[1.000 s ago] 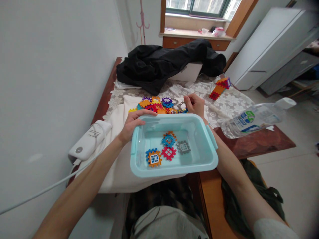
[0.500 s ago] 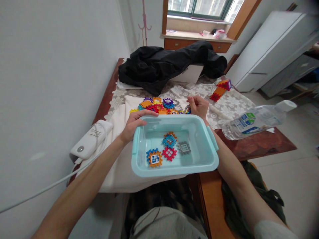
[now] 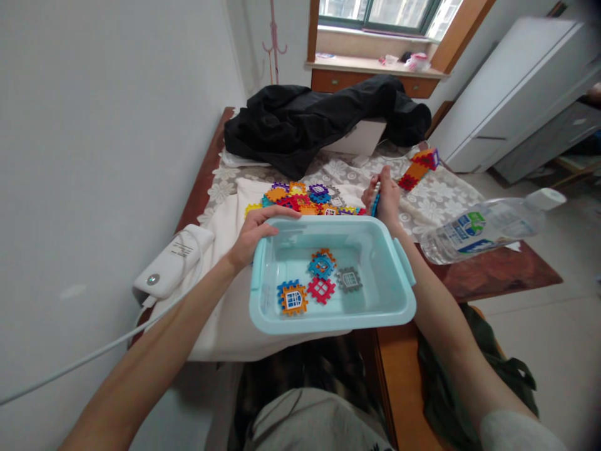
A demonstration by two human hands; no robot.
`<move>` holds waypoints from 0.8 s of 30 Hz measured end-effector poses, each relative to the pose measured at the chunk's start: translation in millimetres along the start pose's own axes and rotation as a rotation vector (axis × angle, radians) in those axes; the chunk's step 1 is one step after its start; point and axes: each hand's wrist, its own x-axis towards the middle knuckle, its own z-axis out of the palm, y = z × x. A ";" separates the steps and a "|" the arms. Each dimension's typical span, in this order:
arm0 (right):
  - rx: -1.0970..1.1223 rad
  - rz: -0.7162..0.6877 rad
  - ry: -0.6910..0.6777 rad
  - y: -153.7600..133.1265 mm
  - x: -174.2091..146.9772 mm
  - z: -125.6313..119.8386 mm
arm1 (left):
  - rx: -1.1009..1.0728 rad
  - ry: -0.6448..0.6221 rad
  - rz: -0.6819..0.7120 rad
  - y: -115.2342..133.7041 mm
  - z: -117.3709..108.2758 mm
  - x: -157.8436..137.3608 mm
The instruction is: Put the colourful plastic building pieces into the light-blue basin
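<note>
My left hand [image 3: 252,237] is closed over the far left corner of a light blue plastic basin [image 3: 335,322], holding it tilted toward me. Inside lie several notched plastic building tiles: an orange one [image 3: 293,299], a red one [image 3: 321,289], a blue one [image 3: 322,265] and a grey one [image 3: 349,279]. Beyond the far rim, my right hand [image 3: 389,200] is closed on a blue building tile [image 3: 375,203], mostly hidden by the fingers. A pile of colourful tiles [image 3: 293,200] lies on a white cloth behind the basin, its near part hidden.
A water bottle [image 3: 483,227] stands at the right. An orange and red tile assembly [image 3: 417,169] lies farther back. Black fabric [image 3: 305,119] covers the table's far side. On the left are a white power strip [image 3: 176,260] and its cable [image 3: 94,352].
My right hand has lifted from beside the tile pile and shifted right, with a blue building tile now showing in its fingers. My left hand keeps its hold on the basin.
</note>
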 end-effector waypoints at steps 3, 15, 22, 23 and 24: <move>0.388 0.183 0.206 -9.4 -3.7 1.6 | 0.013 0.007 -0.006 0.3 0.4 -0.9; 0.267 0.022 -0.254 -61.0 -30.8 8.9 | 0.017 -0.004 0.008 -1.6 -2.1 0.2; -0.069 -0.089 -0.356 -79.7 -38.0 2.4 | 0.043 0.003 0.024 -1.2 -2.2 -0.7; -0.086 -0.101 -0.373 -83.1 -39.3 2.0 | 0.046 0.004 0.022 -1.1 -2.1 -0.8; -0.097 -0.115 -0.384 -86.1 -40.7 1.6 | 0.048 0.005 0.021 -1.0 -2.1 -0.8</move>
